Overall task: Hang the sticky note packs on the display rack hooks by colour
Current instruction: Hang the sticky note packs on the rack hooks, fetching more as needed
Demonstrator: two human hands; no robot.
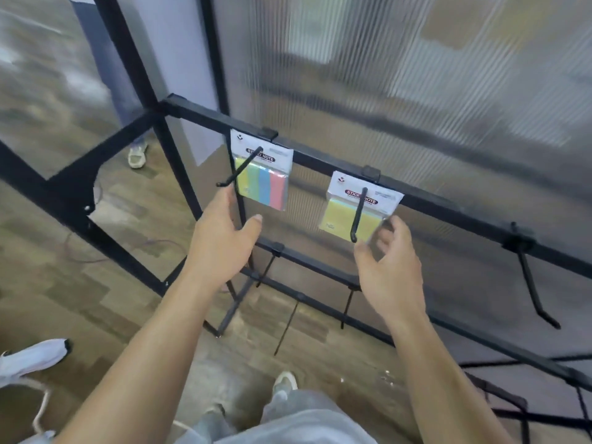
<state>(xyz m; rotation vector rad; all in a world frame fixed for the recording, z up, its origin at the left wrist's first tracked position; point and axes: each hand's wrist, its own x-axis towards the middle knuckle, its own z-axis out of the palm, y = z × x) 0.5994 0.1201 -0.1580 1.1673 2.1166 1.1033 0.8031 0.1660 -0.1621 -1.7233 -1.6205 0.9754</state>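
Observation:
A multicolour sticky note pack (266, 177) with yellow, green, blue and pink stripes hangs on the left hook (238, 169) of the black display rack (448, 203). A yellow sticky note pack (344, 216) hangs on the middle hook (358, 216). My left hand (221, 238) is just below the left hook, fingers relaxed and holding nothing. My right hand (389, 254) is at the lower right corner of the yellow pack, fingers loosely curled; whether they touch the pack is unclear.
A bare hook (531, 280) sticks out at the right of the top bar. A lower bar (320, 267) carries several bare hooks. Ribbed translucent panels stand behind the rack. Another person's shoes (32, 357) are at the left on the wooden floor.

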